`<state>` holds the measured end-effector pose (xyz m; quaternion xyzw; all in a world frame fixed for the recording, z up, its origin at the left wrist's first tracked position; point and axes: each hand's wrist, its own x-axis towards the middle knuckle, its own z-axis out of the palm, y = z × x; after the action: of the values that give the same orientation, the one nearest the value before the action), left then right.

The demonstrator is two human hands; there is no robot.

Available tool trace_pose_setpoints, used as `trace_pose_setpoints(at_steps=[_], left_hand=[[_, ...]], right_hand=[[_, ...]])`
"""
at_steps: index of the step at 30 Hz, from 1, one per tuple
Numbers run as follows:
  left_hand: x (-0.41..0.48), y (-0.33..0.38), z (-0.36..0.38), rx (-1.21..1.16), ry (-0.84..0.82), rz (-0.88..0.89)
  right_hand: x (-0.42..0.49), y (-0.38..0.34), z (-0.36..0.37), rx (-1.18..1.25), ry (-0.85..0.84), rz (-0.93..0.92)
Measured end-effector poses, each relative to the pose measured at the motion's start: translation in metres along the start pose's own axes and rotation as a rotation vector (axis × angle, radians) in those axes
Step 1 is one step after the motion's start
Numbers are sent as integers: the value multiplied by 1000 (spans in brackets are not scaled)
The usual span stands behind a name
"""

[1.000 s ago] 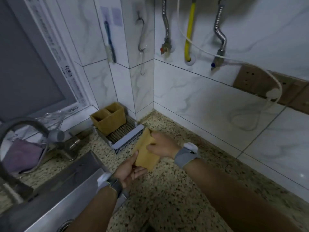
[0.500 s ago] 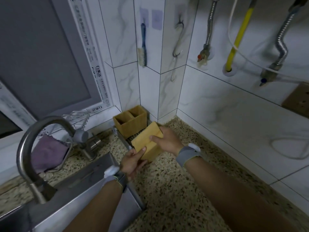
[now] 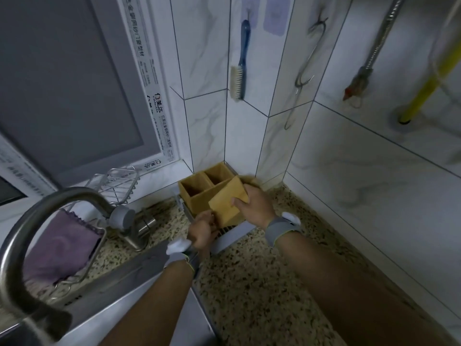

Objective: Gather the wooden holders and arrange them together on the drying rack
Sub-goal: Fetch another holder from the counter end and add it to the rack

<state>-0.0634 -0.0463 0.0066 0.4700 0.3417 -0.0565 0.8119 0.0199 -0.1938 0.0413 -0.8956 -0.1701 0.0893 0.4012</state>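
Note:
A two-compartment wooden holder (image 3: 199, 184) stands upright on the metal drying rack (image 3: 234, 233) in the tiled corner. A second wooden holder (image 3: 225, 202) is held tilted just above the rack, touching or nearly touching the first one's front side. My right hand (image 3: 257, 208) grips its upper right edge. My left hand (image 3: 202, 229) holds its lower left corner. Most of the rack's slats are hidden beneath the held holder and my hands.
A steel sink (image 3: 119, 283) with a curved tap (image 3: 50, 221) lies at the left. A wire soap basket (image 3: 117, 183) and a purple cloth (image 3: 59, 248) sit behind it. A brush (image 3: 240, 61) and a hook (image 3: 306, 68) hang on the wall. Speckled counter (image 3: 262, 283) stretches to the right.
Both hands have carried the second wooden holder from over the counter up to the rack, next to the standing holder. The view has swung left toward the corner.

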Motion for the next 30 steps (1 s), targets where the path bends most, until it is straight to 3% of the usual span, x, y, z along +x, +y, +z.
trace_pose_setpoints(at_steps=[6,16,27,30], left_hand=[[34,-12,-1,114,53,-6],[66,-16,14,8,26,-108],[70,-28,21,-80,170,-44],[75,-31,20,-115,129,-39]], right_hand=[[18,13,17,-213,-28,-45],[46,26,51,-658,3,-168],[55,29,73,-729,-15,-110],[56,32,76,-721,-15,-115]])
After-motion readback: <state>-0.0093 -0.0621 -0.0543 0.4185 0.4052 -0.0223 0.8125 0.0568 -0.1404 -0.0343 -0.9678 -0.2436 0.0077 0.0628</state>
